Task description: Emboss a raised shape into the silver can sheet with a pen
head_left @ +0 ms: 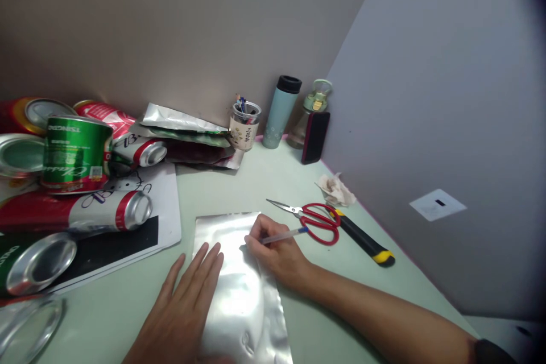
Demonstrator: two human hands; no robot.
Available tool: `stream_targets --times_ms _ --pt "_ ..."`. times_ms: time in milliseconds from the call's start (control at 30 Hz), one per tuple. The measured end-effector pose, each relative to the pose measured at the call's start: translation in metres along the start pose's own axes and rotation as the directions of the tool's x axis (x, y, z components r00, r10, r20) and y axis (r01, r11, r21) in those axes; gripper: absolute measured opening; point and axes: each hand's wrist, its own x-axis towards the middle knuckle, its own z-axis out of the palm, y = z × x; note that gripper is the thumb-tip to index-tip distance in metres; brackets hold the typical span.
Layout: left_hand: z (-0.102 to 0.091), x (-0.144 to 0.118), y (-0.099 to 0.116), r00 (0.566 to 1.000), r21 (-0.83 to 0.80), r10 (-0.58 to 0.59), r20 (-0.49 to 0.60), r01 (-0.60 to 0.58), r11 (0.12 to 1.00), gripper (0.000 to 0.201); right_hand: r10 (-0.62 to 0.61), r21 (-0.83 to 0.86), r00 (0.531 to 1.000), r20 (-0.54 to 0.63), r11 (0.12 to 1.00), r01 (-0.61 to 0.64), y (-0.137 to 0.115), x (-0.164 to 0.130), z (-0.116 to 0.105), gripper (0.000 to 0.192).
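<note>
A shiny silver metal sheet point(234, 296) lies on the pale green table in front of me, its lower part dented and wavy. My left hand point(183, 301) rests flat on the sheet's left side, fingers stretched out. Over the upper right part of the sheet, my right hand point(277, 250) grips a ballpoint pen point(284, 236) with a clear barrel and blue end. The pen's tip points down at the sheet. Just beyond that hand lie red-handled scissors point(319, 222), blades pointing left. A black and yellow utility knife point(362, 239) lies beside them, partly behind the handles.
Several cut and whole drink cans point(77, 153) crowd the left side, some on printed paper point(168, 210). Foil pouches point(187, 131), a pen cup point(244, 133), a blue tumbler point(281, 114), a green-lidded bottle point(315, 102) and a phone point(315, 137) stand along the back. Crumpled tissue point(336, 189) lies near the right wall.
</note>
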Motion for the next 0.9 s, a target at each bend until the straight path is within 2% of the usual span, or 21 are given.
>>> stream_targets --times_ms 500,700,900 --pt "0.0031 -0.0025 0.0009 1.000 -0.039 -0.022 0.000 0.022 0.999 0.136 0.005 -0.029 0.999 0.041 1.000 -0.004 -0.0040 -0.0024 0.0010 0.023" --pt "0.0052 -0.0026 0.0014 0.999 -0.054 -0.029 0.033 0.030 0.998 0.137 -0.009 -0.033 0.998 0.066 0.999 0.011 -0.0058 -0.0029 -0.0003 0.023" --pt "0.0031 -0.0026 0.0027 0.999 -0.055 -0.045 0.019 0.046 0.997 0.133 -0.054 -0.125 0.996 0.064 0.990 0.062 -0.0085 -0.0030 -0.0003 0.022"
